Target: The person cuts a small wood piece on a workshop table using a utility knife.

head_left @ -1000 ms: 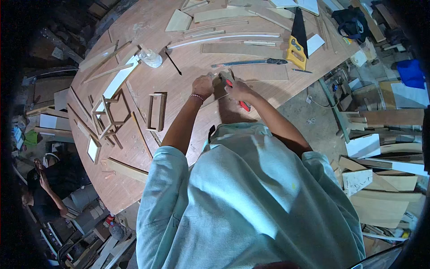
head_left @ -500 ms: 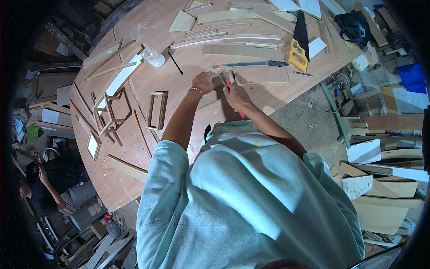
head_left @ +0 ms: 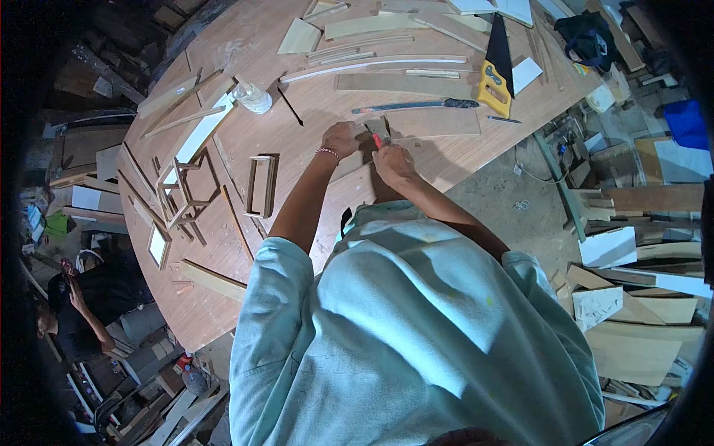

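My right hand (head_left: 394, 162) is wrapped round red-handled pliers (head_left: 377, 140). Their head lies over a small piece at the near edge of the table, and shadow blurs the jaws. Close by on the left, my left hand (head_left: 341, 139) is closed, fingers curled down at the tabletop. Whatever it pinches is too small to make out. Just beyond both hands a thin flat wooden panel (head_left: 439, 123) lies on the table, with a long dark-handled tool (head_left: 416, 106) behind it.
A yellow-handled saw (head_left: 494, 85) lies at the right. Left of my arms are a small wooden frame (head_left: 260, 186), a standing frame (head_left: 178, 182) and a clear plastic container (head_left: 254, 98). Wood strips (head_left: 372, 65) cover the far side. Another person (head_left: 89, 297) sits at lower left.
My right hand has turned slightly with the pliers, and the lower red handle no longer shows. My left hand has shifted a little to the right. The other person's raised hand has moved.
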### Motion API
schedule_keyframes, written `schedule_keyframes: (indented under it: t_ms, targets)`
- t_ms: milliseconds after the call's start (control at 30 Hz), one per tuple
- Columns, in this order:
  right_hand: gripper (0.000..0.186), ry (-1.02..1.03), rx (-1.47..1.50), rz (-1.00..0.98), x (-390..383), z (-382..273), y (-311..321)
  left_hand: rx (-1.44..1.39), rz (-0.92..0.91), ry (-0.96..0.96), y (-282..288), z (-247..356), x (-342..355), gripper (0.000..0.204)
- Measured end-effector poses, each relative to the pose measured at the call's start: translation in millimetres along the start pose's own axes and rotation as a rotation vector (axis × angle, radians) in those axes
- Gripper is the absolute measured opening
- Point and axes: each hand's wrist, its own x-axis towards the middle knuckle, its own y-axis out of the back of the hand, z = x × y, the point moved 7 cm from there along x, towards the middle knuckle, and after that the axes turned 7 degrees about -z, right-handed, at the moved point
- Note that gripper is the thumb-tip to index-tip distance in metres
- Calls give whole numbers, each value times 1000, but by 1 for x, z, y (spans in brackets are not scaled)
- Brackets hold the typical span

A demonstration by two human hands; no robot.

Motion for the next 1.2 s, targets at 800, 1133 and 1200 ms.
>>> schedule_keyframes:
  t_ms: [800, 1133, 1200]
  targets:
    - [28, -230, 163, -127, 11, -3, -2, -25, 287, -78, -6, 16, -24, 16]
    - [25, -234, 159, -98, 0, -3, 6, 36, 235, -164, -26, 8, -9, 15]
    - [26, -204, 176, -59, 2, -3, 10, 19, 261, -155, -22, 7, -9, 16]
